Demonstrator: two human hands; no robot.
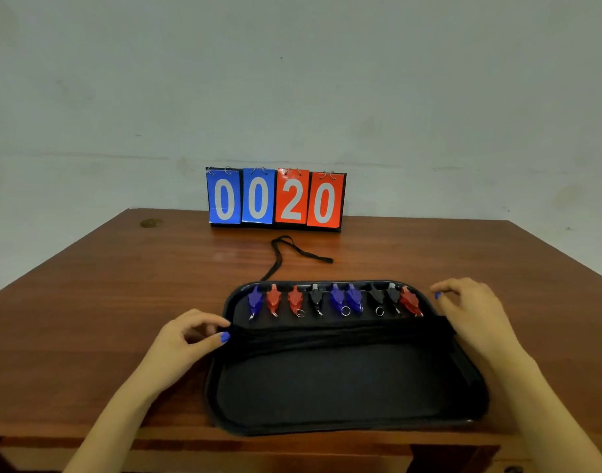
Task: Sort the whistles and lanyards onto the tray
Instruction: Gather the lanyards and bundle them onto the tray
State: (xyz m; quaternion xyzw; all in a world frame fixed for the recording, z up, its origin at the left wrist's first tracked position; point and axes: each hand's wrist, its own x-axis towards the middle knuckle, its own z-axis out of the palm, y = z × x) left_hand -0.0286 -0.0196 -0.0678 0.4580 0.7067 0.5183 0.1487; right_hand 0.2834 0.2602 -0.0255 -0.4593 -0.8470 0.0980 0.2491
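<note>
A black tray (344, 404) lies on the wooden table near me. Along its far edge stands a row of several whistles (337, 297) in blue, red and black. Below them a bundle of black lanyards (333, 334) stretches across the tray from side to side. My left hand (187, 339) pinches the bundle's left end at the tray's left rim. My right hand (470, 308) rests at the tray's right rim by the bundle's right end, fingers loosely curled; whether it holds the bundle is hidden. One more black lanyard (286, 254) lies loose on the table behind the tray.
A flip scoreboard (275, 199) reading 00 in blue and 20 in red stands at the table's far edge against the wall. The wooden table (105, 302) extends left and right of the tray. Its front edge runs just below the tray.
</note>
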